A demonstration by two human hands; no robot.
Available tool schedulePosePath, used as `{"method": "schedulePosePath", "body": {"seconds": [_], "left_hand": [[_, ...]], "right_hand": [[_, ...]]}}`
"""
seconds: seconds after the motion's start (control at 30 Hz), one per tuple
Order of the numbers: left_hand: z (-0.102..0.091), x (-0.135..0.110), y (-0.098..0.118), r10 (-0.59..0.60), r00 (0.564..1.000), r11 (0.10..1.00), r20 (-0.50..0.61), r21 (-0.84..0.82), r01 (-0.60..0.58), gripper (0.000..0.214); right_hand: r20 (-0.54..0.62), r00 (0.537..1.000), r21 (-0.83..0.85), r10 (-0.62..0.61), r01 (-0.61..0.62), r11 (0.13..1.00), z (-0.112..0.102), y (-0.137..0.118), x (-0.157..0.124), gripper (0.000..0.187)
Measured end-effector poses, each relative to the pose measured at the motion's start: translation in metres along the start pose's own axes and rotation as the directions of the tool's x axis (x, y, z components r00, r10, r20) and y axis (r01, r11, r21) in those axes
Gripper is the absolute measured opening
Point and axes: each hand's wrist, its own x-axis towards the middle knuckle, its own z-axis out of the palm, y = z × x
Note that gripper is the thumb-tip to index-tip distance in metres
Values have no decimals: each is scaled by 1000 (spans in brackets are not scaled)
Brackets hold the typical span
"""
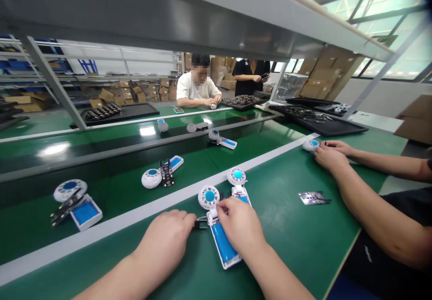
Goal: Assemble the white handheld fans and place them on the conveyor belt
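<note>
My left hand (167, 239) rests on the green bench with its fingers curled, pinching a small black part (199, 223) at the edge of a white fan unit with a blue battery (222, 244). My right hand (239, 223) lies over the same unit, fingertips pressed together at the joint below its round white fan head (209, 197). A second fan unit (236, 177) lies just behind it.
The conveyor belt carries more fan units (77, 201) (162, 174) (221, 139). A co-worker's hands (329, 154) on my right hold another unit (310, 145). A metal piece (313, 197) lies between us. Black trays (324, 122) and seated people are beyond.
</note>
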Motion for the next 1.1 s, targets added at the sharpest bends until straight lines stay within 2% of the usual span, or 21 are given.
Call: {"method": "schedulePosePath", "body": {"seconds": [0.07, 0.13, 0.17, 0.23, 0.33, 0.4, 0.5, 0.6, 0.7, 0.77, 0.83, 1.0, 1.1], "left_hand": [[-2, 1, 2, -109, 994, 952, 18, -286, 110, 28], [-1, 5, 4, -260, 961, 761, 91, -593, 262, 26], [0, 7, 5, -320, 938, 661, 131, -678, 320, 27], [2, 11, 7, -392, 903, 553, 178, -739, 385, 36], [3, 12, 10, -421, 864, 436, 275, -774, 459, 43], [4, 9, 13, -441, 853, 439, 279, -762, 476, 37], [7, 3, 14, -491, 861, 581, 135, -685, 439, 31], [10, -3, 12, -499, 865, 631, 55, -661, 406, 24], [9, -7, 9, -517, 851, 530, 95, -745, 405, 21], [8, -8, 8, -538, 832, 427, 134, -808, 407, 24], [8, -8, 8, -554, 820, 366, 147, -841, 398, 26], [12, -8, 7, -540, 829, 371, 146, -843, 390, 27], [14, -9, 4, -532, 840, 434, 109, -816, 381, 24]], "right_hand": [[18, 999, 28, -37, 37, 999, -1, 0, 0, 22], [46, 995, 47, -85, 83, 995, 0, -1, 2, 19], [60, 992, 51, -108, 105, 993, 0, -2, 2, 18], [83, 986, 48, -142, 138, 989, 2, -4, 4, 16], [91, 988, 24, -123, 121, 992, 6, -7, 6, 12], [86, 992, 14, -88, 87, 996, 9, -10, 6, 14], [97, 990, 42, -102, 98, 994, 13, -17, 3, 21], [102, 984, 98, -149, 139, 985, 17, -24, -3, 21], [102, 980, 157, -171, 154, 976, 22, -29, -12, 21], [88, 980, 247, -179, 153, 957, 25, -29, -18, 22], [67, 982, 354, -178, 143, 924, 28, -29, -23, 23], [96, 981, 524, -170, 96, 846, 31, -26, -28, 22], [141, 977, 613, -160, 40, 789, 30, -24, -27, 21]]}}
